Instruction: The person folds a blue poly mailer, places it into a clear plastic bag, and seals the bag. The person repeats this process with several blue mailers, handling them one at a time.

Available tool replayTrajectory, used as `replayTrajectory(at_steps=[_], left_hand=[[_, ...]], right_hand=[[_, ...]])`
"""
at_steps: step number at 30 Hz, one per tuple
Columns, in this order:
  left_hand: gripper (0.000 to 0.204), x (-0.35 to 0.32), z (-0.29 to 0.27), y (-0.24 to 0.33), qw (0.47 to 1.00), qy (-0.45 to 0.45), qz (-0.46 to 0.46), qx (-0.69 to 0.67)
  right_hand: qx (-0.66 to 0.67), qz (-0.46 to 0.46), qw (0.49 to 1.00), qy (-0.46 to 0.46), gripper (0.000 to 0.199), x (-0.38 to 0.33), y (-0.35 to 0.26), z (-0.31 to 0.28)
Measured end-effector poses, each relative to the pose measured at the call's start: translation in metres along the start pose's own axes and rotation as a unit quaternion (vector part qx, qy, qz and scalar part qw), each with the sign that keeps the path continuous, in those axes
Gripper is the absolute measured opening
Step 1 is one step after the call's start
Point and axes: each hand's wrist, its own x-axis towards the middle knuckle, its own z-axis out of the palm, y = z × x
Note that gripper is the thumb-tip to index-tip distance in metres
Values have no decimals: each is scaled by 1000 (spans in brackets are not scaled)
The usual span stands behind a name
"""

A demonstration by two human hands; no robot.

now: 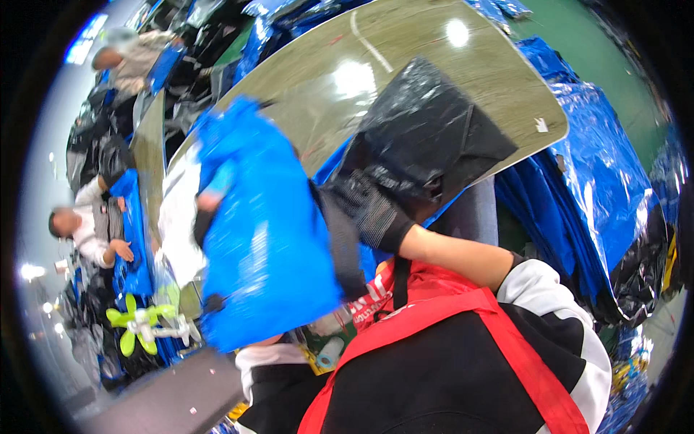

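Observation:
A shiny blue plastic piece [264, 231], smeared by motion, hangs in front of me with a wide black band [341, 235] along its right side. My left hand [211, 200] is mostly hidden behind it; a fingertip with a light-blue covering shows at its left edge, closed on the plastic. My right hand [370, 211], in a dark striped glove, is closed at the near edge of a folded black plastic sheet [426, 130], beside the black band. This black sheet lies partly over the table's near edge.
The large table [303, 87] has a rounded right corner. Stacked blue sheets [589, 166] hang at the right. A green small fan [137, 323] stands at the left. Two people [87, 224] [137, 61] work among blue and black sheets. White material [181, 217] lies behind the blue piece.

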Motion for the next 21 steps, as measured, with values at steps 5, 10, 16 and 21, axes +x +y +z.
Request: replayTrajectory(at_steps=[5,10,16,21], left_hand=[[33,58,226,-74,983,-19,168,76],[42,35,281,-106,957,7,191,216],[41,51,258,-104,953,-255,44,154],[47,45,256,-113,968,-191,112,118]], right_hand=[[10,69,998,4,31,-21,12,-5],[24,90,996,-3,31,-26,24,-21],[34,89,995,-4,30,-49,26,16],[99,17,991,-91,30,-86,45,-65]])
